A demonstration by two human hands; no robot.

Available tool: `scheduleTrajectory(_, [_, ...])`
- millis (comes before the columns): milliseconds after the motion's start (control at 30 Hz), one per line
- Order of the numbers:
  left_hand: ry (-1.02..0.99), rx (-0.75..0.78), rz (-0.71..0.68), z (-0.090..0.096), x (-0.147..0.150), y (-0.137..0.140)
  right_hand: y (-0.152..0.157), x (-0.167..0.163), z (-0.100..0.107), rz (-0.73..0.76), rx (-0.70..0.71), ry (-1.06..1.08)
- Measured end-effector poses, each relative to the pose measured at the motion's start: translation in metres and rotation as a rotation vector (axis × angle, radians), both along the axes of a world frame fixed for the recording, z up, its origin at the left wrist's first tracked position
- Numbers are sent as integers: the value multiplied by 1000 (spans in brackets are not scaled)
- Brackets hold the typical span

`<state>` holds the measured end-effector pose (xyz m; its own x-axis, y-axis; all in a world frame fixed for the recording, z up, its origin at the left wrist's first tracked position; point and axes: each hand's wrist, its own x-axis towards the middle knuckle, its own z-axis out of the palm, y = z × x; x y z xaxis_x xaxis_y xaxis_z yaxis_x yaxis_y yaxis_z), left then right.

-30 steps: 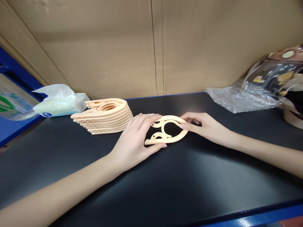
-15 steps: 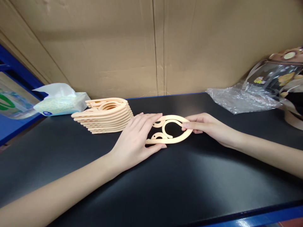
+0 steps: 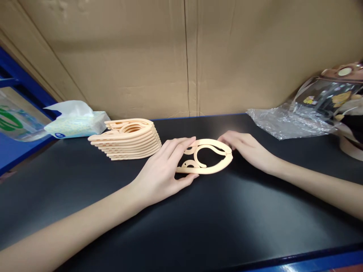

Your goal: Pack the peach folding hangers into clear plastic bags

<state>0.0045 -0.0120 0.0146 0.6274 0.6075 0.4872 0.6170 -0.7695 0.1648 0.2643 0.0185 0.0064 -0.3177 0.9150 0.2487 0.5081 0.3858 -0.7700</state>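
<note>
Holding folded cream hanger [image 3: 210, 171] in left hand [image 3: 160, 166], with thumb along near edge and fingertips over far edge. Lying near middle of black bench [image 3: 215, 219], with pointed end to the right, curved hook folded inside, and left end partly hidden under the palm. Keeping right hand [image 3: 249, 149] just beside pointed end, fingers bent and blurred; cannot tell if touching or pinching anything.

Just behind and left of left hand, stack of matching folded hangers [image 3: 133, 145], piled flat, with pointed ends to the right. Farther left, tissue pack [image 3: 72, 126] with one tissue sticking up. At far left, clear bag [image 3: 17, 126] with green mark, next to blue frame [image 3: 28, 87].

At back right, crumpled clear plastic [image 3: 292, 121] on bench, in front of see-through bag [image 3: 323, 90] with brown top. Behind everything, brown cardboard [image 3: 127, 56] with vertical seam near center.
</note>
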Motion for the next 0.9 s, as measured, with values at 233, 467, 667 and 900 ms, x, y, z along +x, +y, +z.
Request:
scheduleTrajectory(233, [-31, 18, 7, 64, -17, 4, 1, 4, -10, 25, 318, -559])
scheduleTrajectory(467, [-40, -185, 314, 108, -96, 32, -4, 2, -7, 13, 341, -670])
scheduleTrajectory(667, [-155, -345, 417, 100, -140, 50, -3, 3, -7, 24, 366, -681])
scheduleTrajectory(900, [-43, -329, 429, 99, -149, 53, -5, 4, -5, 15, 373, -667])
